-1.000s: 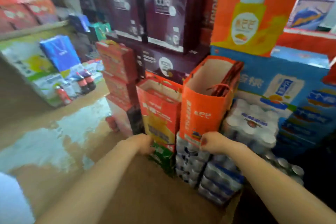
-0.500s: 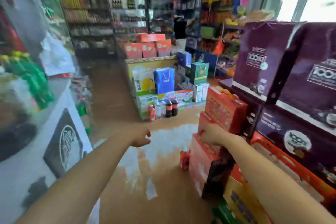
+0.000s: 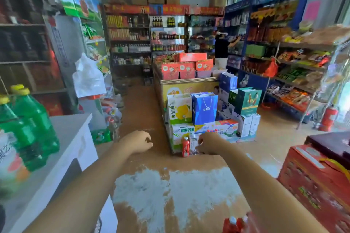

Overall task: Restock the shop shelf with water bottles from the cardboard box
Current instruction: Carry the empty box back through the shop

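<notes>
- Blue gift bag (image 3: 204, 108): white logo, approx. "安慕希", blurred.
- Yellow lemon carton (image 3: 179, 108): big "柠檬".
- White carton below (image 3: 182, 133): green "柠檬".
- Other labels: unreadable.

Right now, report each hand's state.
Left hand: open, fingers loosely curled, holding nothing.
Right hand: open, fingers loosely curled, holding nothing.
</notes>
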Demonstrator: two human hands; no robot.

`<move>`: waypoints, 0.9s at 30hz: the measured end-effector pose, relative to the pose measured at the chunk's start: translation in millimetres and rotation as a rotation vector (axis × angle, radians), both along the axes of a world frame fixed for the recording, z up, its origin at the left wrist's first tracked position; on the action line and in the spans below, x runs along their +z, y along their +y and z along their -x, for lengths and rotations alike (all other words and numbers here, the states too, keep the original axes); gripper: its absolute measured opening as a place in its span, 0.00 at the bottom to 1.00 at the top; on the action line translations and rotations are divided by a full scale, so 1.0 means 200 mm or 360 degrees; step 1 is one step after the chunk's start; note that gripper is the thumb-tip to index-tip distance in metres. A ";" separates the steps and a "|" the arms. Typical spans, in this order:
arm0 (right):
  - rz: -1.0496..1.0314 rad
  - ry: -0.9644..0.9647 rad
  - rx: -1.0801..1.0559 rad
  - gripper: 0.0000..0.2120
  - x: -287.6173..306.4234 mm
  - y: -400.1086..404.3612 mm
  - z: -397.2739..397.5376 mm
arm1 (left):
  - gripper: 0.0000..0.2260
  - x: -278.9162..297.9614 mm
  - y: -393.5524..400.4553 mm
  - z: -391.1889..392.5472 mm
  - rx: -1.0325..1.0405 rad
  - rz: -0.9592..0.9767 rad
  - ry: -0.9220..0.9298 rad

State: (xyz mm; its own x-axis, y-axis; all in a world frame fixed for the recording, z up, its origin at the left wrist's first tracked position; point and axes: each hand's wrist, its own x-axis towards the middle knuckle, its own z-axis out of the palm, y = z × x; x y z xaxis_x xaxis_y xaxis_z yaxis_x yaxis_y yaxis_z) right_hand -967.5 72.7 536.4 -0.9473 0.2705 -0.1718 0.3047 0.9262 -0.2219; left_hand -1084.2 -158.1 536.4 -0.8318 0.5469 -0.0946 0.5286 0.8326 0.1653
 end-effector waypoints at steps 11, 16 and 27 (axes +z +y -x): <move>0.0156 0.0137 0.0182 0.17 0.23 0.51 1.70 | 0.20 0.13 0.39 1.39 0.0354 -0.0163 -0.0151; 0.0079 0.0075 0.0311 0.18 0.27 0.57 2.39 | 0.19 0.05 0.39 2.07 0.0458 0.0027 -0.0114; 0.0002 0.0067 0.0509 0.19 0.27 0.57 4.06 | 0.13 0.10 0.44 3.81 0.0505 0.0020 -0.0034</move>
